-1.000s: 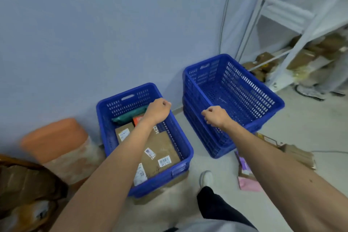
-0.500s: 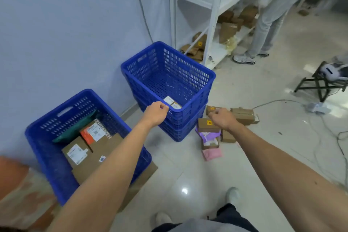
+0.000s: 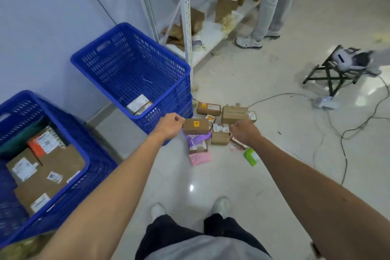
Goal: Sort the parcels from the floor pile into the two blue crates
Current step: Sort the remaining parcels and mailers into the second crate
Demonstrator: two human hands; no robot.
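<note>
Fingers (image 3: 179, 120) curled, left hand (image 3: 169, 125), right hand (image 3: 244, 132), boxy cardboard parcels (image 3: 196, 126)

Blue crates (image 3: 135, 65); brown parcels (image 3: 195, 126); pink mailer (image 3: 200, 158).

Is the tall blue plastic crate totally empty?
No, the tall blue plastic crate holds a small white-labelled cardboard parcel at its bottom.

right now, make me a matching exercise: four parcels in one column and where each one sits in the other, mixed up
1 pink parcel
2 green parcel
3 orange parcel
4 white-labelled box

a in the crate by the shelf
b on the floor by the right hand
c in the left crate
d on the floor near the purple parcel

Pairs: 1-d, 2-b, 3-c, 4-a
</note>
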